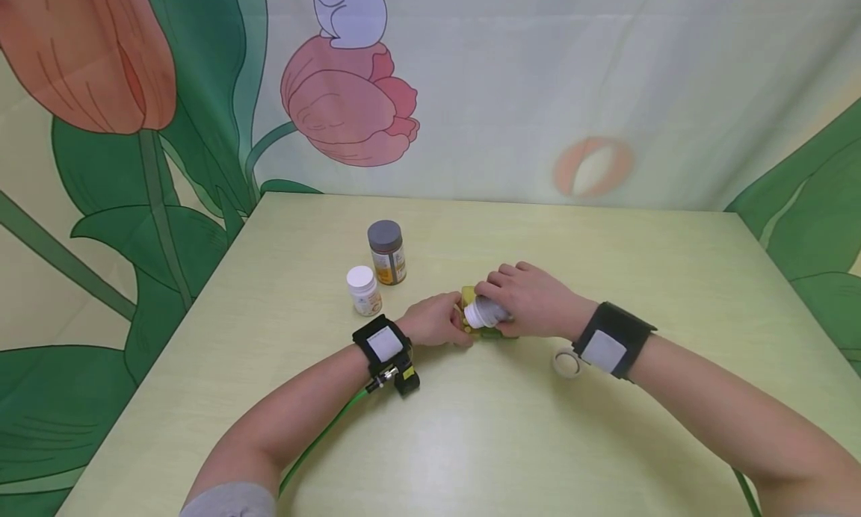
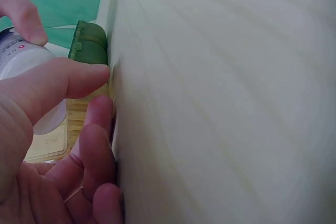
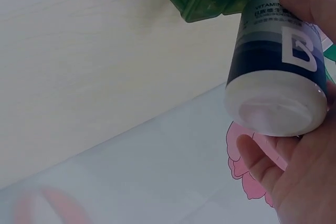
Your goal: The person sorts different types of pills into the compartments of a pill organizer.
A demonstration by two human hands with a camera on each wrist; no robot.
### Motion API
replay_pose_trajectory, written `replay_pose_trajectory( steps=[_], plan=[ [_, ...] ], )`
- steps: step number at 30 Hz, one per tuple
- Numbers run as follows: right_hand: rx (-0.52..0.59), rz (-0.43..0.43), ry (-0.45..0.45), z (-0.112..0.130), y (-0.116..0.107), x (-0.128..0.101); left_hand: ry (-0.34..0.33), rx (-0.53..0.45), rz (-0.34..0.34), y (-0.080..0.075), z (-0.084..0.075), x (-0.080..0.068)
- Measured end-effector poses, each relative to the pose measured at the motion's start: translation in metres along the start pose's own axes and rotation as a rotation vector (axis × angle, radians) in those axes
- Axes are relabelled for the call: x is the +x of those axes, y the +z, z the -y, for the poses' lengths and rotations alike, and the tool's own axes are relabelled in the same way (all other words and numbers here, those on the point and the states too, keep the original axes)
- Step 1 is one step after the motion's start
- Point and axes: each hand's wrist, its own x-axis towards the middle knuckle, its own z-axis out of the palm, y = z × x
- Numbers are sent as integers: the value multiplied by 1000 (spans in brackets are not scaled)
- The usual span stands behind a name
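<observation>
My right hand (image 1: 538,300) grips a white vitamin bottle (image 1: 487,313), tilted with its mouth pointing left and down over a pill box. Its blue-banded label with a large B shows on the bottle (image 3: 275,51) in the right wrist view. Yellow and green see-through compartments make up the pill box (image 1: 468,296), which lies on the table. At its left side, my left hand (image 1: 430,320) holds it between thumb and fingers. In the left wrist view the green end of the box (image 2: 88,45) shows past the thumb. The bottle's contents are hidden.
A small white bottle (image 1: 364,291) and a brown bottle with a grey lid (image 1: 387,252) stand capped to the left of the hands. A white ring-shaped cap (image 1: 567,363) lies below the right wrist. A printed curtain (image 1: 498,91) hangs behind the table (image 1: 444,442).
</observation>
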Motion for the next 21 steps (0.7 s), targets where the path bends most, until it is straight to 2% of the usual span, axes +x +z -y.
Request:
replay_pose_trajectory(
  steps=[5,12,21],
  plan=[
    [5,-9,-3,-1,0,-1,-3,-5,-4,0,0,0],
    [43,17,46,-4,6,-6,-5,1,-5,1,-1,-1],
    [65,-47,14,-4,4,-6,0,7,-4,1,-1,0]
  ],
)
